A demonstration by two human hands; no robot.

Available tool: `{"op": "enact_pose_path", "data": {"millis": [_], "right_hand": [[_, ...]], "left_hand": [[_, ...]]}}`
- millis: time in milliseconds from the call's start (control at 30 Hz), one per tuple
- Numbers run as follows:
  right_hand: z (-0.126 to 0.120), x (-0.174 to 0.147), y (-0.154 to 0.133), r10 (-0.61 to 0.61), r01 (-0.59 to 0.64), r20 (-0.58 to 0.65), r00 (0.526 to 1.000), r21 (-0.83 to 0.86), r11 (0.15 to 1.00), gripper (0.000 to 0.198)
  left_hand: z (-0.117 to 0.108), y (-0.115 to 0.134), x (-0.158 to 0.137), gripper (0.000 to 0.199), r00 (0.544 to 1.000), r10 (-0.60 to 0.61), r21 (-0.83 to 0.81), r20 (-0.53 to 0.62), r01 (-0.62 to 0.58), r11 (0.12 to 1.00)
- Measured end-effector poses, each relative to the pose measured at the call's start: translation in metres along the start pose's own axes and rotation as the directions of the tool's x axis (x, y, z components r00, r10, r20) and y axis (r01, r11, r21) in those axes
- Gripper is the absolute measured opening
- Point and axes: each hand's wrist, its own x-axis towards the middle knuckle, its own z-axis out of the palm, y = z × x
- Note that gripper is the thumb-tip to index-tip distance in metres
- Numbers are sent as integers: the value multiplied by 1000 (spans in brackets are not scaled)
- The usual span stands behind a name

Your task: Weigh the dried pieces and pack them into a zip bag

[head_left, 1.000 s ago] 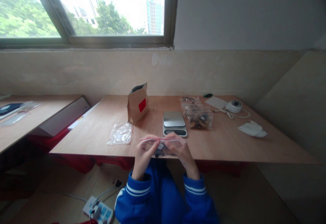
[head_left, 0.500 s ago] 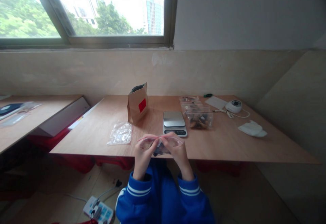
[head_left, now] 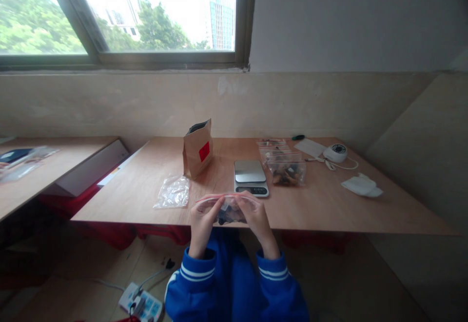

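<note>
A clear zip-lock bag (head_left: 231, 210) with a red seal strip and dark pieces inside is held at the table's front edge. My left hand (head_left: 204, 222) pinches its top edge left of the middle, and my right hand (head_left: 255, 218) pinches it on the right. Just beyond the bag stands a kitchen scale (head_left: 250, 173) with a steel plate and a dark display. To its right sits another zip-lock bag (head_left: 287, 172) filled with brown and dark pieces. A brown paper pouch (head_left: 197, 152) with a red square stands upright, its top open, behind a flat clear plastic bag (head_left: 172, 191).
More red-striped zip-lock bags (head_left: 271, 146) lie behind the filled one. A white dome camera (head_left: 335, 153) with its cable, a green-handled tool (head_left: 298, 137) and a crumpled white cloth or tissue (head_left: 361, 185) are on the right. A power strip (head_left: 142, 302) lies on the floor.
My hands have moved slightly apart along the bag's top edge, and more of the dark contents shows between them. Things on my table have not moved.
</note>
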Motion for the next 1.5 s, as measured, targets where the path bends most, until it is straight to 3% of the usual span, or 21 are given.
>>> {"op": "enact_pose_path", "data": {"millis": [200,533,700,833,967,1100,1200,1333,1500], "right_hand": [[-8,-2,4,77,-82,77,994,67,994,43],[-8,-1,7,95,-98,36,995,84,992,54],[-11,-2,4,115,-117,51,992,37,992,58],[-17,-3,3,114,-119,87,990,60,991,63],[-24,-2,8,139,-136,-56,989,52,989,68],[-36,-1,13,130,-114,-163,978,99,989,66],[-51,-1,14,174,-136,-283,943,149,979,66],[-88,-3,13,203,-173,-472,858,107,979,66],[-151,5,21,203,-186,-716,668,103,977,65]], "left_hand": [[-2,-2,-1,31,994,-109,-91,14,110,990],[3,5,-3,42,962,-260,-204,-86,239,950],[2,2,0,50,974,-200,-150,-107,184,971],[-4,-5,2,61,986,-163,-108,-44,158,982],[-8,-11,3,68,982,-174,-173,75,185,967],[-11,-14,5,60,995,-99,-213,-25,92,973],[-12,-14,7,58,996,-83,-161,35,87,983],[-16,-13,10,61,983,-134,-111,127,148,983],[-23,-13,15,55,980,-160,-79,116,169,982]]}}
